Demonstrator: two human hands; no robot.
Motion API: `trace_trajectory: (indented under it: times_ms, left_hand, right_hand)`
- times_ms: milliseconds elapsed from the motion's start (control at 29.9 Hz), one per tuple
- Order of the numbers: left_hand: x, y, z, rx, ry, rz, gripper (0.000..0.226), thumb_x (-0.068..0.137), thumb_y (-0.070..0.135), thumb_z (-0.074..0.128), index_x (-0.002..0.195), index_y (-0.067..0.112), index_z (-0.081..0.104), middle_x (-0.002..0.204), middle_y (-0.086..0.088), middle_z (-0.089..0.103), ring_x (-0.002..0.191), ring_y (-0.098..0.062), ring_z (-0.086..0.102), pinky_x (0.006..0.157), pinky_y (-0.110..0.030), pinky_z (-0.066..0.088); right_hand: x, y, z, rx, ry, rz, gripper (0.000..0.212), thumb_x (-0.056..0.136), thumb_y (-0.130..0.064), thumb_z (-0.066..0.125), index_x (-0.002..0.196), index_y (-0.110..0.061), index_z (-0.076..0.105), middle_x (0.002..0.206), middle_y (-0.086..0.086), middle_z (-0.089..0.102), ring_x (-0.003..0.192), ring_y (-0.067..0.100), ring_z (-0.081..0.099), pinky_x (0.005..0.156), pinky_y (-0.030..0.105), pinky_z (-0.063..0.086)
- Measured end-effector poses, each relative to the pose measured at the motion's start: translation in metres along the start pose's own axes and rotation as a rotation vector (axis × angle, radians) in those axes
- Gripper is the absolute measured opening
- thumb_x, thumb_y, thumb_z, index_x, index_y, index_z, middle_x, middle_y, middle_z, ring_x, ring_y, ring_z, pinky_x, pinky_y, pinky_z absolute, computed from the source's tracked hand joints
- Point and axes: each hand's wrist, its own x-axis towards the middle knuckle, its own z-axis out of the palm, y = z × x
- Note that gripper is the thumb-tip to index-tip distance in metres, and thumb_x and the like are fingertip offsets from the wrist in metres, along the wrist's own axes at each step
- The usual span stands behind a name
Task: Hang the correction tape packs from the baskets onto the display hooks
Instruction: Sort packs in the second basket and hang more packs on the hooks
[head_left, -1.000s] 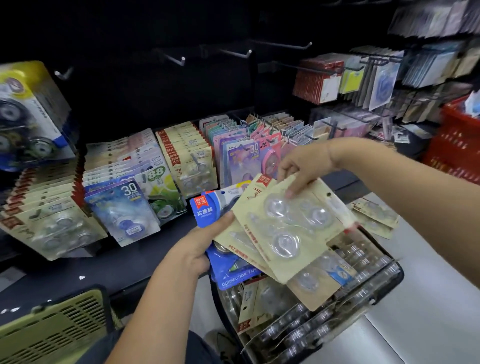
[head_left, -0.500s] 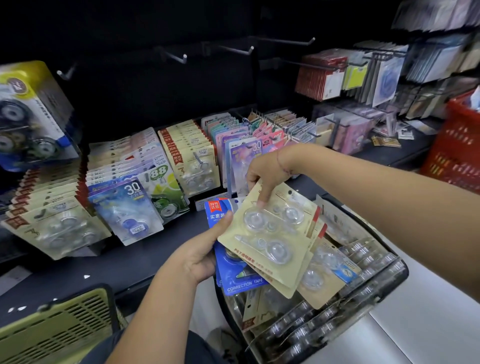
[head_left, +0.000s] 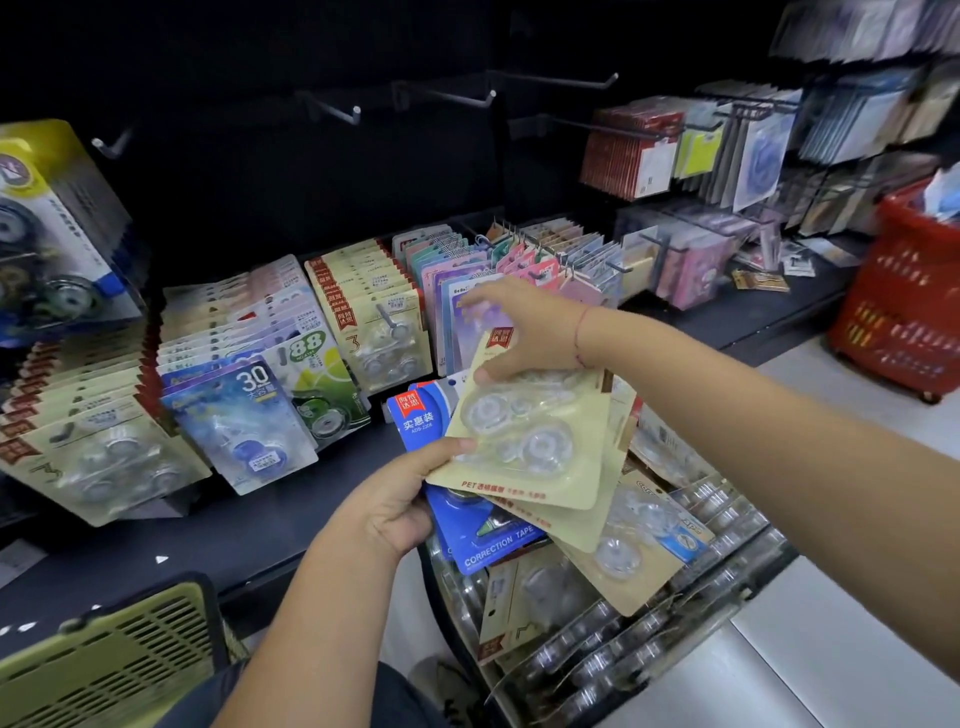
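so these correction tape packs are basically nothing weight-wise imo: thin card backing w/ a clear plastic blister on the front. The card is stiff enough to hold flat but will prob bend or crease if you squeeze a corner hard, and the blister looks slick and bulgy, so fingers would slide off it. Best place to grab is the flat card up top near the red header, b/c that's where the hang hole should be (can't actually see the hole from here tho)

Where stuff is: the cream pack (head_left: 524, 441) sits on top of a fanned bunch, w/ a blue pack (head_left: 483, 540) under it and more cream ones behind, all held above the black basket (head_left: 779, 545), which has more packs in it

left hand (head_left: 400, 499) is curled round the lower left edge of the fan, thumb (head_left: 452, 447) lying across the front of the cream pack, other fingers hidden underneath

right hand (head_left: 530, 332) is at the top of the cream pack, thumb pressing on the front just under the header, the other fingers (head_left: 483, 296) fairly straight and reaching over the top edge. Looks like a loose pinch tbh, but whether they touch the back I can't tell

The matching cream row (head_left: 374, 322) hangs just behind, so that's likely the target, and there are empty hooks (head_left: 470, 98) higher up
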Motion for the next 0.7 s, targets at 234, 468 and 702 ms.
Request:
trace_trajectory:
  times_ms: [234,468,702]
  left_hand:
    - [-0.001,0.001,0.003,-0.059,-0.016,0.025,0.014,0.063,0.003,0.074,0.076,0.006,0.078,0.084,-0.017,0.077,0.066,-0.027,0.075,0.056,-0.040,0.063]
    - [-0.010,0.003,0.015,-0.056,-0.032,0.088,0.033,0.064,0.005,0.076,0.097,0.005,0.072,0.097,-0.018,0.076,0.078,-0.029,0.075,0.072,-0.045,0.064]
    - [-0.020,0.009,0.007,-0.150,-0.134,0.083,0.048,0.065,0.015,0.085,0.112,0.010,0.075,0.114,-0.020,0.074,0.092,-0.033,0.076,0.066,-0.046,0.063]
  right_hand:
    - [-0.107,0.026,0.030,0.976,0.723,0.489,0.103,0.062,-0.072,0.069,0.146,-0.025,0.034,0.143,-0.013,0.042,0.133,0.016,0.036,0.100,0.030,0.035]
    - [-0.090,0.012,0.067,1.562,0.392,0.403,0.058,0.081,-0.030,0.072,0.133,-0.016,0.051,0.116,0.009,0.070,0.099,0.027,0.070,0.083,0.044,0.058]
    - [-0.066,0.012,0.063,1.260,0.028,0.186,0.037,0.093,-0.008,0.059,0.130,-0.009,0.055,0.125,0.015,0.065,0.111,0.029,0.065,0.094,0.043,0.053]
